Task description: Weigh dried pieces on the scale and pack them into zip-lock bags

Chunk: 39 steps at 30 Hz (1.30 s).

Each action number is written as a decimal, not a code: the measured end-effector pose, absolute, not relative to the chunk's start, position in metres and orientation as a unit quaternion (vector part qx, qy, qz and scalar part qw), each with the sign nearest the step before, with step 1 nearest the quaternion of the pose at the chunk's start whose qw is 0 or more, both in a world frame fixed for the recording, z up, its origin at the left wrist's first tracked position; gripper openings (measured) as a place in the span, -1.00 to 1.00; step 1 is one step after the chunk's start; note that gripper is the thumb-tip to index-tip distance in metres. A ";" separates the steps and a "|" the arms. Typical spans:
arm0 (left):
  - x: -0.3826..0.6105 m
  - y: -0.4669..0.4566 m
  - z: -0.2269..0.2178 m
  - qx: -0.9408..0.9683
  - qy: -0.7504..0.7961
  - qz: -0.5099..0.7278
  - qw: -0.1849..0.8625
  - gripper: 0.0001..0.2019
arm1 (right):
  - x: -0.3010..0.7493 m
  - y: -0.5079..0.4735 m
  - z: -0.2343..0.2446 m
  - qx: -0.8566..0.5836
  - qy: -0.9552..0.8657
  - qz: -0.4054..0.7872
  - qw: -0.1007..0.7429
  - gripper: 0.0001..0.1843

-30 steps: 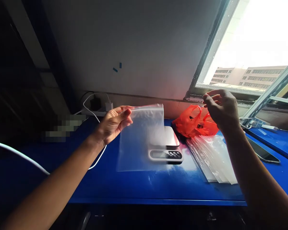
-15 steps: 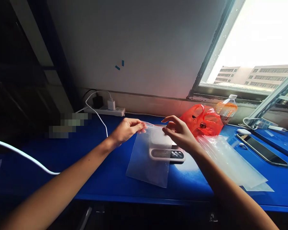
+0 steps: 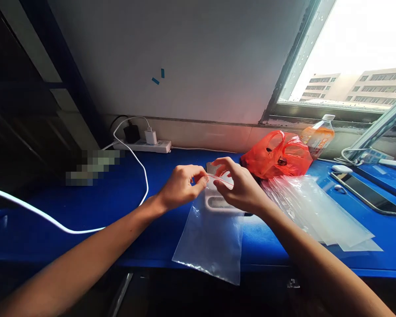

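Observation:
A clear zip bag [image 3: 211, 237] with a red seal line hangs over the front edge of the blue table [image 3: 86, 207]. My left hand [image 3: 181, 187] pinches the bag's top edge on the left. My right hand [image 3: 239, 187] pinches the same top edge on the right, fingers closed on the seal. A small kitchen scale [image 3: 218, 203] sits behind the bag and is partly hidden by it and by my hands.
A stack of clear bags [image 3: 313, 211] lies to the right. Behind it are an orange plastic bag [image 3: 279, 154], a bottle [image 3: 318, 136] and a phone [image 3: 366, 193]. A white cable [image 3: 86, 229] and power strip [image 3: 141, 145] are on the left.
My right hand came down from the window side and took hold of the bag's top edge. Both hands lowered the bag toward the table's front.

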<state>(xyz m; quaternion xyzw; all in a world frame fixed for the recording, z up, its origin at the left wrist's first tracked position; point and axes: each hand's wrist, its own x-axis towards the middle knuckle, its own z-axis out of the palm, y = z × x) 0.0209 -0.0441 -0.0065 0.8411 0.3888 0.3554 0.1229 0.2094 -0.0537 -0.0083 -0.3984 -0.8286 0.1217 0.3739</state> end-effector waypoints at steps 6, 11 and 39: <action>0.029 -0.052 -0.020 0.871 0.361 0.328 0.057 -0.76 | 0.198 -0.060 -0.014 -0.431 -0.830 0.120 0.335 -0.59; 0.028 -0.053 -0.020 0.883 0.378 0.278 0.003 -0.76 | 0.195 -0.062 -0.018 -0.442 -0.825 0.126 0.328 -0.64; 0.008 -0.046 -0.002 0.920 0.217 0.286 -0.155 -0.72 | 0.189 -0.056 -0.019 -0.357 -0.843 0.187 0.358 -0.82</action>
